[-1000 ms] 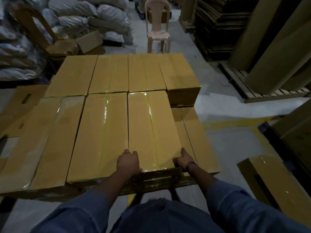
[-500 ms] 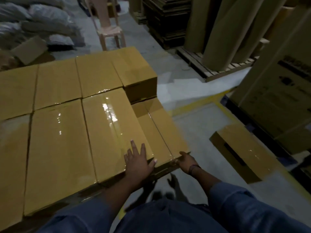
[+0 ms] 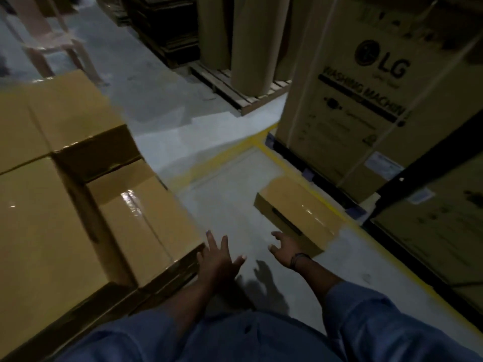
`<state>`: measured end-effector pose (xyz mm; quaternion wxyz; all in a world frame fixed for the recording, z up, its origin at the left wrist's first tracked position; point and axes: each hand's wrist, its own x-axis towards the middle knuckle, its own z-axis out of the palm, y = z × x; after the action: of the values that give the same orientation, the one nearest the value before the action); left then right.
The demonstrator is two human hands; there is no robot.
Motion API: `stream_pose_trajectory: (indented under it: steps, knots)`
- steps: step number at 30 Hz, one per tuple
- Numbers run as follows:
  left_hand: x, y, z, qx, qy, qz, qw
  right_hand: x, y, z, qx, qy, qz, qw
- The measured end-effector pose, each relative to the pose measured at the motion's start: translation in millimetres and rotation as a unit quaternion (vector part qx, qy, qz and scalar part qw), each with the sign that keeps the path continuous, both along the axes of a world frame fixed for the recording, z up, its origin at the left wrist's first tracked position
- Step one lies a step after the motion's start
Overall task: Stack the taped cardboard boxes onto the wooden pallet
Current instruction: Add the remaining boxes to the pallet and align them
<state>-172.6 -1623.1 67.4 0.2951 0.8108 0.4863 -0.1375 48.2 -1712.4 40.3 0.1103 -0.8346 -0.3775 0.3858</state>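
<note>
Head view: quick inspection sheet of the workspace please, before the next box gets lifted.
Surface: grey concrete floor with yellow painted line.
Job's things: brown taped cardboard boxes stacked at left, one lower taped box at the stack's near corner; another taped cardboard box lies on the floor.
Clutter: nothing seen.
Grippers: left hand open, fingers spread, by the lower box's corner; right hand open, stretched toward the floor box, holding nothing.
Cables: nothing seen.
Surroundings: large printed washing-machine carton, tall brown cardboard rolls on a slatted wooden pallet, pale plastic chair, blurred.

Tan taped boxes (image 3: 47, 205); grey floor (image 3: 230, 205), yellow line (image 3: 271, 155); blue sleeves (image 3: 392, 317); chair (image 3: 49, 40) possibly pink, blurred.
</note>
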Motion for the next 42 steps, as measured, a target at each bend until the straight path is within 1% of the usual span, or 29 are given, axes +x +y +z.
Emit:
stream_pose_trajectory:
  steps: [7, 9, 13, 16, 19, 22, 24, 27, 30, 33, 36, 38, 40, 42]
  knots:
    - [112.9, -18.2, -13.9, -0.025, -0.003, -0.005, 1.000, 93.6, -37.7, -9.8, -0.046, -0.004, -0.007, 0.999]
    - [139.2, -11.3, -24.6, -0.037, 0.006, -0.018, 0.999, 117.5, -34.6, -18.2, -0.055, 0.001, -0.011, 0.998]
    - [191.5, 7.8, -51.3, -0.090, 0.015, -0.040, 0.995, 163.9, -13.6, -30.6, -0.046, 0.019, -0.064, 0.997]
    - [239.7, 26.0, -73.4, -0.136, 0.018, -0.011, 0.991, 204.7, 2.3, -38.0, -0.053, 0.021, -0.079, 0.995]
    - [290.3, 44.1, -89.4, -0.167, 0.008, 0.029, 0.985, 251.1, 16.4, -45.2, -0.063, 0.004, -0.054, 0.997]
    - [337.1, 61.5, -116.8, -0.176, -0.044, 0.058, 0.982, 303.4, 36.9, -66.6, -0.073, -0.012, -0.025, 0.997]
    - [365.5, 70.2, -142.5, -0.183, -0.055, 0.090, 0.977, 338.2, 51.3, -92.7, -0.092, -0.013, 0.001, 0.996]
    - [409.1, 80.5, -185.9, -0.207, -0.069, 0.169, 0.961, 391.8, 78.6, -146.3, -0.114, -0.020, 0.058, 0.992]
    - [450.4, 89.6, -239.4, -0.211, -0.111, 0.229, 0.944, 447.8, 115.0, -216.8, -0.113, -0.061, 0.131, 0.983]
    - [487.5, 89.5, -310.4, -0.200, -0.163, 0.255, 0.932, 501.4, 147.0, -299.0, -0.119, -0.106, 0.230, 0.960]
    - [518.9, 77.8, -390.6, -0.194, -0.166, 0.291, 0.922, 547.0, 168.4, -384.1, -0.135, -0.107, 0.313, 0.934]
    - [538.9, 62.3, -441.5, -0.190, -0.150, 0.286, 0.927, 571.7, 173.8, -432.9, -0.129, -0.111, 0.329, 0.929]
    - [557.4, 46.9, -482.3, -0.180, -0.142, 0.298, 0.927, 591.2, 173.7, -470.4, -0.115, -0.125, 0.321, 0.932]
    - [575.1, 36.2, -506.2, -0.155, -0.182, 0.323, 0.916, 604.8, 168.0, -497.0, -0.079, -0.132, 0.307, 0.939]
